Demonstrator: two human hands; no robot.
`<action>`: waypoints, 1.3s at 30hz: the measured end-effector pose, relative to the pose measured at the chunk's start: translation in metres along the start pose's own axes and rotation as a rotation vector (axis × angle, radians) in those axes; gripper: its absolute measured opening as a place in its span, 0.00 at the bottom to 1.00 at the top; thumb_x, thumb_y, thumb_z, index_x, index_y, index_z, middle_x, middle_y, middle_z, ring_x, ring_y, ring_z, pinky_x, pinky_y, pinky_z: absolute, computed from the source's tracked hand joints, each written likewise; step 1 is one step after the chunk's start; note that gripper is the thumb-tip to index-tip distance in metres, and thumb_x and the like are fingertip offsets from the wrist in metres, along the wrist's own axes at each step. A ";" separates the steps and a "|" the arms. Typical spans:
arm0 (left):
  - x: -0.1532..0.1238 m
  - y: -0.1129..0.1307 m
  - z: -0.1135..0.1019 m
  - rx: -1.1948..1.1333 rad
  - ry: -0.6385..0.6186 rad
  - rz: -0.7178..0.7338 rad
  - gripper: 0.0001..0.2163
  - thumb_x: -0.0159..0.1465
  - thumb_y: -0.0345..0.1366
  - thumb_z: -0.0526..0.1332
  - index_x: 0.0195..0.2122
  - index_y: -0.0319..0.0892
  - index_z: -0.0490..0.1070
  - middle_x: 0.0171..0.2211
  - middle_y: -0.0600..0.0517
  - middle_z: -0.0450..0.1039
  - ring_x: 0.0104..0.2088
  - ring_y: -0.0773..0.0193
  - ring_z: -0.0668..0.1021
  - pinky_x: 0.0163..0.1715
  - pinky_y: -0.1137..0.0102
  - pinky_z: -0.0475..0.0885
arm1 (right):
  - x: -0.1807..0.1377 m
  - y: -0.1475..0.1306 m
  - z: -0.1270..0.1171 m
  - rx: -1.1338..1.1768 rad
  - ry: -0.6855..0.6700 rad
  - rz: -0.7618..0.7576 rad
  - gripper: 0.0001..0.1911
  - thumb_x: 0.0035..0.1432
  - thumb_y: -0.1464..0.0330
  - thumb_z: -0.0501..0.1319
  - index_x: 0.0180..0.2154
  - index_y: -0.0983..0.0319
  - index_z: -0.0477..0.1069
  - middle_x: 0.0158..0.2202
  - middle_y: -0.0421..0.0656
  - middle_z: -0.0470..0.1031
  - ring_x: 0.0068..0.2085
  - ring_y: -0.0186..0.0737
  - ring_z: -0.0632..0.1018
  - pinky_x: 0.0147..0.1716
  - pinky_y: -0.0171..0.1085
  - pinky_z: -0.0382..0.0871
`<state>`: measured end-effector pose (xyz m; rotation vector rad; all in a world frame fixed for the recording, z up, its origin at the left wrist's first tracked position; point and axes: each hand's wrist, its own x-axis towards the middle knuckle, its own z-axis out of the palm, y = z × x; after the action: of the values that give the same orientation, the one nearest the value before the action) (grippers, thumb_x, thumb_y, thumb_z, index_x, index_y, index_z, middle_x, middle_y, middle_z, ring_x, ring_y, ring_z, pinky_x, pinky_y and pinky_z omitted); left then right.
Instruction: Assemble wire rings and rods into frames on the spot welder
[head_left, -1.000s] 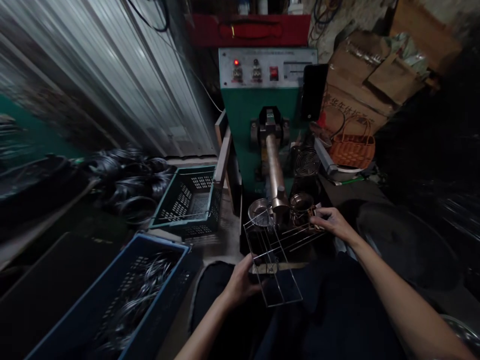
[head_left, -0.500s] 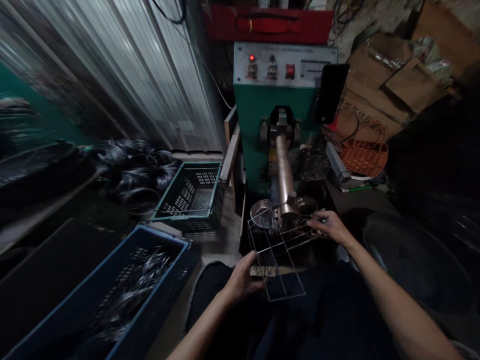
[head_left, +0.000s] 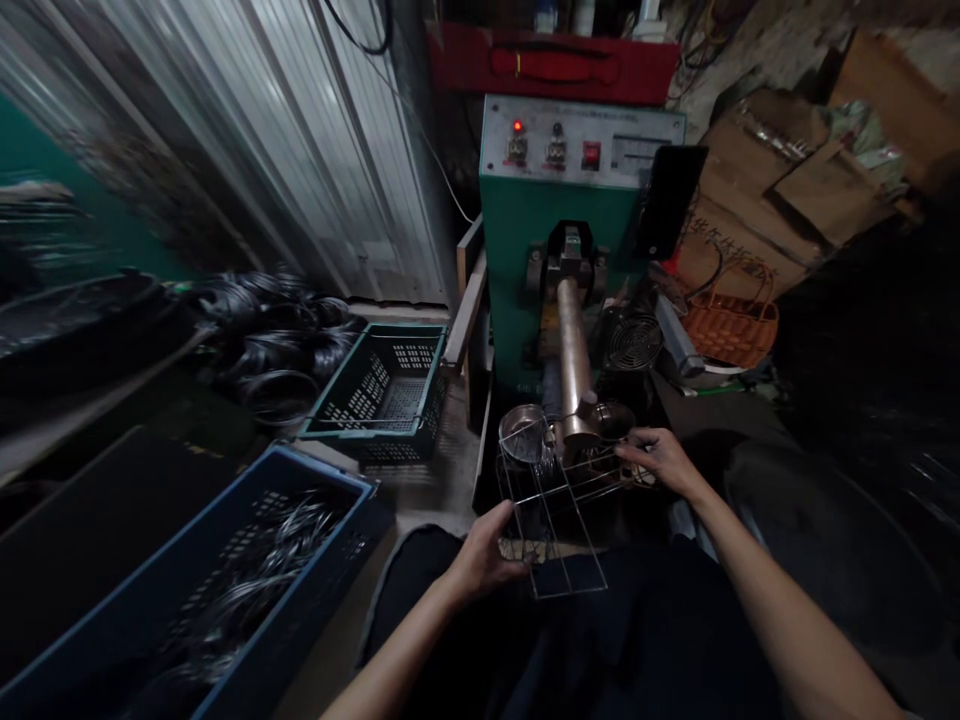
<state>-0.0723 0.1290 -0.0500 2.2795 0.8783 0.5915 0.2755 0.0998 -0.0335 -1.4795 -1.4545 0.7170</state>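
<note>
A thin wire rack (head_left: 559, 520) lies across my lap, under the tip of a copper-coloured arm (head_left: 574, 360) that sticks out of a green machine (head_left: 525, 250). My left hand (head_left: 484, 555) is closed on the rack's near left edge. My right hand (head_left: 660, 460) is closed on its far right end, beside the arm's tip. Two small metal cups (head_left: 523, 432) stand either side of that tip.
A blue crate (head_left: 225, 590) with wire rings sits at lower left, a green crate (head_left: 386, 390) behind it, and coils of dark wire (head_left: 270, 340) by the corrugated wall. A fan (head_left: 632, 342), a woven basket (head_left: 731, 325) and cardboard boxes (head_left: 787, 190) stand at right.
The view has shifted slightly, moving the machine rightward in frame. Both hands keep their hold on the wire rack, which has edged a little closer to the arm's tip.
</note>
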 end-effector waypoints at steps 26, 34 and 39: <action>0.006 -0.003 0.005 -0.090 -0.018 -0.052 0.16 0.48 0.36 0.68 0.36 0.42 0.68 0.33 0.52 0.71 0.35 0.61 0.73 0.36 0.69 0.72 | 0.002 0.006 0.001 -0.046 0.019 -0.008 0.25 0.53 0.50 0.62 0.19 0.62 0.61 0.19 0.36 0.59 0.25 0.32 0.62 0.26 0.34 0.54; 0.004 -0.002 -0.002 -0.001 -0.059 0.009 0.16 0.51 0.39 0.67 0.38 0.43 0.65 0.36 0.51 0.70 0.36 0.61 0.73 0.37 0.69 0.69 | -0.017 0.000 -0.002 -0.042 0.183 -0.032 0.17 0.54 0.53 0.63 0.27 0.60 0.68 0.26 0.38 0.68 0.29 0.37 0.68 0.30 0.35 0.60; 0.010 0.002 -0.008 -0.018 -0.075 0.041 0.19 0.52 0.42 0.68 0.42 0.42 0.66 0.39 0.48 0.71 0.38 0.59 0.74 0.39 0.67 0.70 | -0.042 0.018 -0.001 0.032 0.263 -0.123 0.16 0.59 0.54 0.59 0.29 0.59 0.70 0.45 0.46 0.71 0.47 0.47 0.71 0.48 0.42 0.63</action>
<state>-0.0697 0.1377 -0.0413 2.2928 0.7888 0.5259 0.2786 0.0612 -0.0573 -1.3892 -1.3129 0.4500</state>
